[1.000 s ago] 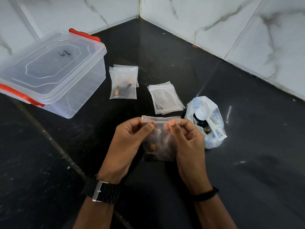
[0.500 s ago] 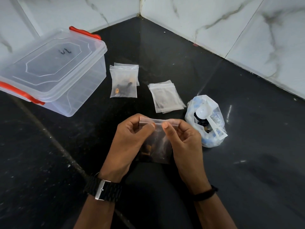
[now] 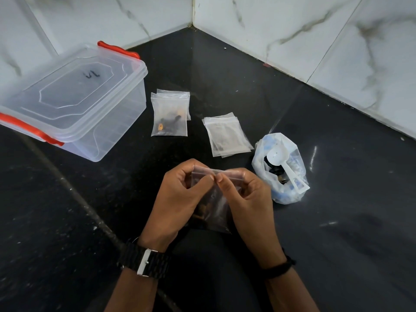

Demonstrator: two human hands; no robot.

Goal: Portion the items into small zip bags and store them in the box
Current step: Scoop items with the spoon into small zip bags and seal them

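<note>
1. Two forearms are cut off by the lower frame edge; a black watch [image 3: 147,262] is worn on the left wrist and a dark band [image 3: 278,267] on the right.
2. A small zip bag [image 3: 213,207] is held above the dark floor [image 3: 67,233]. Its top strip is pinched by the left hand [image 3: 180,199] and the right hand [image 3: 249,203], whose thumbs meet at the strip's middle. Brown and orange pieces are seen through the film; their kind cannot be made out, and the bag's sides are hidden behind the palms.
3. A plastic supply bag [image 3: 280,170] lies just right of the hands, with a white scoop [image 3: 281,157] resting in its mouth. The contents are largely hidden.
4. A stack of empty zip bags [image 3: 227,134] lies beyond the hands, apart from them.
5. Filled zip bags [image 3: 170,114], at least two overlapping, lie left of the stack.
6. The box [image 3: 74,100], lidded, with red latches, stands at far left near the wall; its left side is cut off by the frame.
7. Open floor is seen to the right and lower left; the marble walls [image 3: 292,30] meet in a corner at the far edge.
</note>
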